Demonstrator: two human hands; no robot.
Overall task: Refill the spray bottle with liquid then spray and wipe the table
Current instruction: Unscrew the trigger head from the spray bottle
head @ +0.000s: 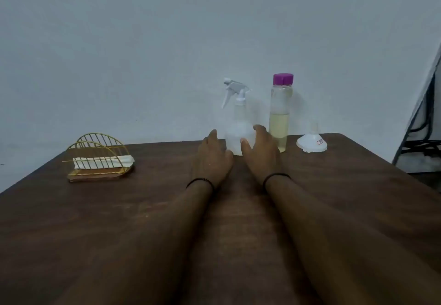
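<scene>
Two bare forearms reach from the near edge across the dark wooden table (119, 221), each with a thin black band at the wrist. The left hand (213, 156) and the right hand (261, 154) lie with fingers straight and relaxed on either side of the spray bottle (239, 128), palms turned toward it. The right thumb seems to touch the bottle's lower body; whether the left hand touches it I cannot tell. Neither hand is wrapped around it.

The spray bottle stands upright near the far edge of the table, with its white trigger head on. Its body is pale and hard to make out against the wall. Just to the right of the spray bottle stands a clear bottle (280, 116) with a purple cap, about half full of yellowish liquid. Further right a white funnel (311, 143) sits upside down. Well to the left of the spray bottle is a gold wire holder (100, 156) with a folded white cloth (124, 160) in it
</scene>
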